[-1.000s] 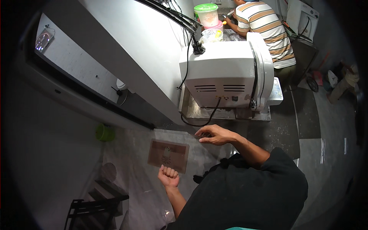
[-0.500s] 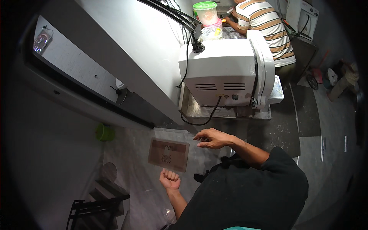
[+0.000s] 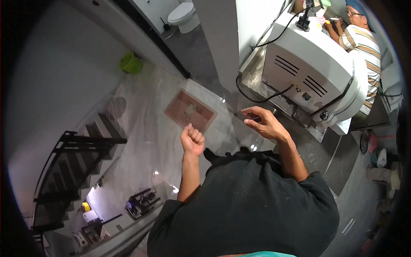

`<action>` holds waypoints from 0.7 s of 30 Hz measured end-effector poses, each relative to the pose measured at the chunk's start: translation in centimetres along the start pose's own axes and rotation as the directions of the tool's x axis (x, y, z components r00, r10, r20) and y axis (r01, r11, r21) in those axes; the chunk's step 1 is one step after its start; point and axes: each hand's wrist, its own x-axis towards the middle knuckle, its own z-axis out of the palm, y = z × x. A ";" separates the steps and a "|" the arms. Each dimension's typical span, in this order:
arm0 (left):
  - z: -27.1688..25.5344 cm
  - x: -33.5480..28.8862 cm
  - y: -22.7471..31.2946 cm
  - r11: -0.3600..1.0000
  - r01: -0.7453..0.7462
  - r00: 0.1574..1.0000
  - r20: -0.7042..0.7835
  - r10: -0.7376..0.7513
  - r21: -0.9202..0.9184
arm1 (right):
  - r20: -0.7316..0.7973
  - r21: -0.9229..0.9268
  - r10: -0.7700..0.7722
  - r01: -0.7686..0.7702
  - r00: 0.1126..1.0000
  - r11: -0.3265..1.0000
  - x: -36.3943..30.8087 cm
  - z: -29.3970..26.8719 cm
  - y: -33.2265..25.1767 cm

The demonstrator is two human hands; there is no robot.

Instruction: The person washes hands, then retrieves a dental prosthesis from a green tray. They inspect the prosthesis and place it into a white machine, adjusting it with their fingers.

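- Left: staircase (image 3: 61, 171) now shows much more of its flight than half a second ago; view has swung leftward.
- Green bucket (image 3: 131, 64): sits higher in view than before, by the wall.
- Toilet (image 3: 184, 15): barely a sliver earlier, mostly visible now through the doorway.
- Reddish-brown mat (image 3: 191, 109): flat on the floor, ahead of the person, just beyond the left hand (image 3: 193, 140) in view; the hand seems well above it.
- Left hand: curled in a loose fist, much as before. No object seen; inside of the fist hidden, so cannot tell whether anything small is in it.
- Right hand (image 3: 265, 123): fingers loosely bent, thumb apart, grasping nothing visible. Near the machine in view, apart from it.
- White machine (image 3: 308, 60): was upper middle, now upper right and slanted by the turn. Read: the body has turned, the grip has not; no handling under way.
- Far right: co-worker (image 3: 361, 43) in a striped shirt, shifted toward the rim with the view.
- Count, left to right: one staircase, one bucket, one toilet, one mat, two own hands, one machine with two vent groups (image 3: 287, 65), one co-worker.
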 end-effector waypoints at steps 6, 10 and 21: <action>-0.2 -0.6 -0.3 1.000 0.029 1.000 0.006 -0.029 0.001 | 0.029 -0.032 0.000 0.001 1.000 0.999 0.0 0.0 0.6; -1.0 0.1 -0.2 0.996 0.086 0.996 0.035 -0.087 0.017 | 0.005 -0.050 -0.031 0.032 0.999 0.998 0.5 0.0 1.4; 0.1 1.5 0.4 0.985 0.158 0.985 0.061 -0.163 0.075 | -0.029 -0.118 -0.067 0.063 0.997 0.991 0.8 -0.5 1.4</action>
